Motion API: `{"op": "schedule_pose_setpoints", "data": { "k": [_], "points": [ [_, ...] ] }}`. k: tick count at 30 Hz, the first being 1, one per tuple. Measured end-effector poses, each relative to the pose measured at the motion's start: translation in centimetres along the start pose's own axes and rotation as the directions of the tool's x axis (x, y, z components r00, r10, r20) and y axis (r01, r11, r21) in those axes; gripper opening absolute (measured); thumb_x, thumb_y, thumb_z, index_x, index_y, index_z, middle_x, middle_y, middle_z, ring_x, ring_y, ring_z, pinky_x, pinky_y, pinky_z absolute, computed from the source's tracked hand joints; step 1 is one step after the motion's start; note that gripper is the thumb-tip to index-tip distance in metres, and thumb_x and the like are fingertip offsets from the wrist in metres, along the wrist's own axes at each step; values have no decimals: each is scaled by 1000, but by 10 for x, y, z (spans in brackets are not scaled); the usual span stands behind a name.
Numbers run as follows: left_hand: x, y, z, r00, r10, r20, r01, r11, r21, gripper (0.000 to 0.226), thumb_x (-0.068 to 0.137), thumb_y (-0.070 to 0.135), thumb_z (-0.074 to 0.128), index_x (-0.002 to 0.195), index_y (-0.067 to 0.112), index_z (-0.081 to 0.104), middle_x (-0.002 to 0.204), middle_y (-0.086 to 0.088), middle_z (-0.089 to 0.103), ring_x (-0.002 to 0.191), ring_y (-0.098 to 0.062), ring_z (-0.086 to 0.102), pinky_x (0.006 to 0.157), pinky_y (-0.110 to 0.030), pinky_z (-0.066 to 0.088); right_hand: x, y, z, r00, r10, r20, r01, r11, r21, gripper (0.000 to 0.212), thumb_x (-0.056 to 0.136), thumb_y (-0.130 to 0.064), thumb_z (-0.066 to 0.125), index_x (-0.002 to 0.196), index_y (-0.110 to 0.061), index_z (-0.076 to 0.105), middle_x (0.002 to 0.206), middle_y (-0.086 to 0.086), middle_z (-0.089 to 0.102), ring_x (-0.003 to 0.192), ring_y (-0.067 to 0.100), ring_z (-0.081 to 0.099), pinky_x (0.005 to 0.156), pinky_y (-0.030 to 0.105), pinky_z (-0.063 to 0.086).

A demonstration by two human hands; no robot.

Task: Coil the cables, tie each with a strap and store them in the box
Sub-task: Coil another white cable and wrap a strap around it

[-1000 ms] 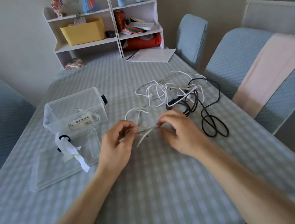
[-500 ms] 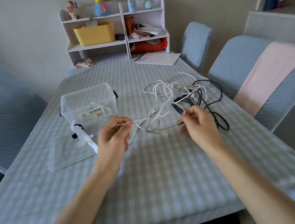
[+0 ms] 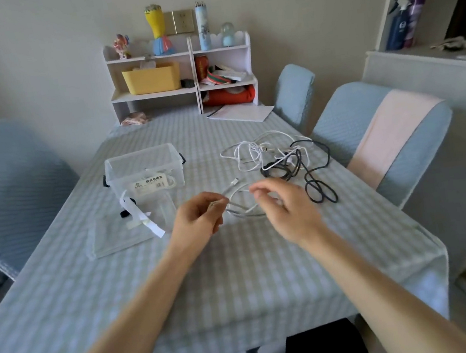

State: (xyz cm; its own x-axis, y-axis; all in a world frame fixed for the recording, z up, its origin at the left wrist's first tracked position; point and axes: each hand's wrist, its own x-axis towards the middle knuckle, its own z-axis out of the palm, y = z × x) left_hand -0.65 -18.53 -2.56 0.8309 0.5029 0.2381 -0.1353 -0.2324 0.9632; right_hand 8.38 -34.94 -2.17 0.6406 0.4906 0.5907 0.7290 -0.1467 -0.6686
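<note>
Two hands work above a checked tabletop (image 3: 238, 265). The left hand (image 3: 199, 220) has its fingers curled and pinches a white cable (image 3: 240, 208) near its plug end, which points up and away toward the box. The cable's loops lie on the cloth between the hands. The right hand (image 3: 288, 213) is blurred; its fingers look loosely bent just above the loops, and whether it holds the cable cannot be told. A clear box (image 3: 144, 170) stands to the left, its lid (image 3: 120, 237) flat in front with white straps (image 3: 141, 216) on it. A tangle of white and black cables (image 3: 283, 157) lies beyond the right hand.
</note>
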Motion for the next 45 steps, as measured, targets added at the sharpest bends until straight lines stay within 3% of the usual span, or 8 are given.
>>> {"op": "schedule_pose_setpoints", "data": {
  "k": [4,11,16,22,28,35,41,45],
  "points": [
    [-4,3,-9,994,-32,-106,7,975,-223,19,97,2,53,84,7,65,57,-1,53,55,-14,47,56,-22,41,-12,19,2,971,71,228,31,910,-413,36,88,-41,61,61,-22,47,60,-3,56,65,21,56,60,31,39],
    [6,7,-32,992,-98,86,127,586,-800,17,101,13,39,87,14,50,75,-3,65,83,-22,70,91,-36,56,0,31,-5,958,281,53,-197,783,-589,32,86,-28,57,60,-15,43,71,12,64,78,37,61,57,32,30],
    [6,13,-19,977,-200,78,192,653,-733,25,103,13,37,81,14,48,56,3,39,44,-11,38,60,-27,53,18,39,-6,938,346,-24,-292,749,-594,32,88,-25,54,60,-12,44,64,8,55,80,38,60,59,32,29],
    [9,13,-20,962,-274,-20,206,768,-607,22,105,13,41,86,12,54,63,-5,57,60,-20,63,69,-35,58,24,51,-1,945,318,-77,-310,793,-525,7,84,-11,54,86,-13,61,97,10,67,93,35,62,67,34,41],
    [13,9,-16,954,-300,0,279,889,-364,17,102,14,50,91,9,61,78,-11,70,74,-27,70,72,-40,57,27,36,-3,971,148,-189,-189,957,-221,53,77,-2,54,129,-13,54,124,3,56,101,19,58,86,34,47],
    [26,8,-19,969,-247,14,231,884,-407,16,99,9,51,85,9,59,89,-12,74,85,-27,72,80,-39,56,40,50,3,973,148,178,-80,937,-341,24,88,-32,63,107,-18,71,104,-2,61,101,18,60,87,37,50],
    [33,9,-26,980,-186,73,182,678,-712,25,105,20,37,86,17,52,88,-6,73,102,-26,70,86,-36,58,42,64,6,978,198,67,-158,909,-386,12,93,-21,60,88,-14,69,90,3,58,84,26,60,74,42,50],
    [29,5,-16,966,-256,32,234,816,-528,18,104,19,48,89,14,56,88,-13,74,88,-30,74,72,-37,61,45,54,5,993,115,36,-93,922,-377,19,81,-15,57,97,-13,67,104,3,61,97,23,60,85,41,52]
  ]
}}
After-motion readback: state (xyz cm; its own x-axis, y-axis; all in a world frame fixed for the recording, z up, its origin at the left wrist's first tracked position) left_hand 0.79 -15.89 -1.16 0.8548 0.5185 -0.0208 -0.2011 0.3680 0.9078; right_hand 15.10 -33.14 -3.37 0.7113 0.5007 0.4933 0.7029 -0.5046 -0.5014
